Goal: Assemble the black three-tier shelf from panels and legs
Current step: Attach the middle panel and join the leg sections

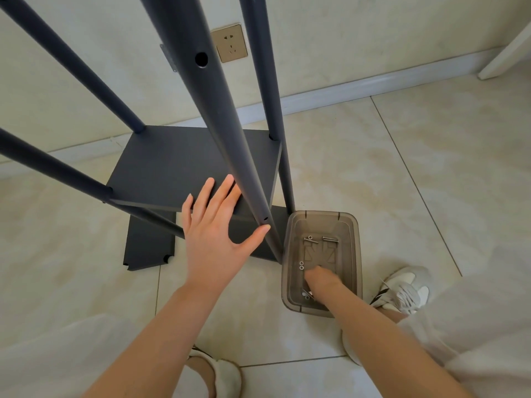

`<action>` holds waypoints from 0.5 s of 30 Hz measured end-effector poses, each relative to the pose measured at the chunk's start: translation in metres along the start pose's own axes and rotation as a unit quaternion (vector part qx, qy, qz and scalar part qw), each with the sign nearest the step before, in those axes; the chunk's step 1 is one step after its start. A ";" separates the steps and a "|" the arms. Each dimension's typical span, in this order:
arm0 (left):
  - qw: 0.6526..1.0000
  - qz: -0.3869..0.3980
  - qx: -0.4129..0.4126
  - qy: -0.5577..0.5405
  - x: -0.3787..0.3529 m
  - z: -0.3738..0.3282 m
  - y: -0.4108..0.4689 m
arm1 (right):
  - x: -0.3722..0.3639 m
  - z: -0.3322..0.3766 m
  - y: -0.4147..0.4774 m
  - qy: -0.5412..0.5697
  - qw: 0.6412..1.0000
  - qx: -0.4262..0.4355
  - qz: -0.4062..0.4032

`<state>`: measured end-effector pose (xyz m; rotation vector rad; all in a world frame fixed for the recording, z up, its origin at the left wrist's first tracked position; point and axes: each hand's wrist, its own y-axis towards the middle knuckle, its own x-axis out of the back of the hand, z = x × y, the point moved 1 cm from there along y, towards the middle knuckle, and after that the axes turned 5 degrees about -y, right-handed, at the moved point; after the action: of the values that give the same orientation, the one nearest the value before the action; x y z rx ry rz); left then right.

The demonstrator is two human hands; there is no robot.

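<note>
Tiled floor [402, 168] by wall. Shelf [186, 162] mid-scene: four legs [218, 116], one panel mounted, second panel [149, 242] beneath; top tier missing, we judge. Our left hand [214, 234] steadies near leg, fingers [221, 193] wide. Right hand [321, 278] in screw bin [355, 225]; grip we cannot tell.

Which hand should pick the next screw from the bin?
Right. The right hand is inside the bin, next to the screws. The left hand is spread open against the shelf and front leg, apparently steadying them.
</note>
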<state>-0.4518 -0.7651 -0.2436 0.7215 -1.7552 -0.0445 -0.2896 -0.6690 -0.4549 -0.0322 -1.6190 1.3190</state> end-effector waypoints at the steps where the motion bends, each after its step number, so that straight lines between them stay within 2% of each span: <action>1: 1.000 0.001 0.000 0.001 0.000 0.000 0.000 | 0.002 0.000 -0.003 0.007 1.000 -0.002 -0.009; 7: 1.000 -0.004 0.001 0.002 -0.002 0.000 -0.001 | 0.016 0.001 -0.027 0.094 0.992 -0.008 -0.081; 10: 1.000 -0.006 -0.002 0.003 -0.001 0.001 -0.001 | 0.026 0.002 -0.042 0.228 0.962 -0.034 -0.148; 12: 1.000 -0.010 -0.003 0.000 -0.001 0.000 -0.001 | 0.041 0.005 -0.056 0.376 0.901 -0.070 -0.206; 13: 1.000 -0.015 -0.005 0.001 -0.001 -0.001 -0.001 | 0.051 0.006 -0.065 0.456 0.852 -0.093 -0.239; 15: 1.000 -0.018 -0.004 0.001 0.000 -0.002 -0.001 | 0.075 0.009 -0.085 0.593 0.733 -0.132 -0.304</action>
<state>-0.4501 -0.7653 -0.2434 0.7460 -1.7388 -0.0747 -0.2881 -0.6674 -0.3410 -0.4015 -0.5513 0.3093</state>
